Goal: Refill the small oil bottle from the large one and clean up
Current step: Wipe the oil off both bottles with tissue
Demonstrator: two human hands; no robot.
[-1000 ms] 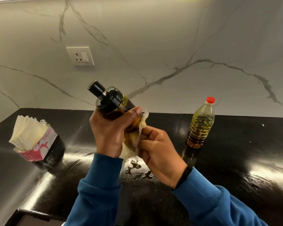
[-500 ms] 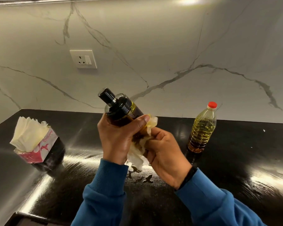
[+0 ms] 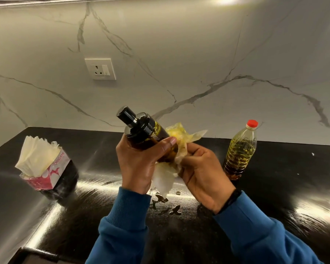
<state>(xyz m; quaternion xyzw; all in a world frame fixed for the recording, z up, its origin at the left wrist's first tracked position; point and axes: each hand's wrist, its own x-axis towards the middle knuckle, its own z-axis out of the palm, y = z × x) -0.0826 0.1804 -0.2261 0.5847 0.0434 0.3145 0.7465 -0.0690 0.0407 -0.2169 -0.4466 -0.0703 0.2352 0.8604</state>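
Left hand (image 3: pixel 139 164) grips tilted small dark glass black-capped bottle (image 3: pixel 147 134), right hand (image 3: pixel 202 168) clutches oil-soaked tissue (image 3: pixel 181 141) against it; likely slick, fragile, best held mid-body.

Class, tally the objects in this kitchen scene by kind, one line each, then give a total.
Oil bottles: 2, small dark one held, large clear one on the counter
Tissue boxes: 1
Used tissues: 1
Wall sockets: 1
Total: 5
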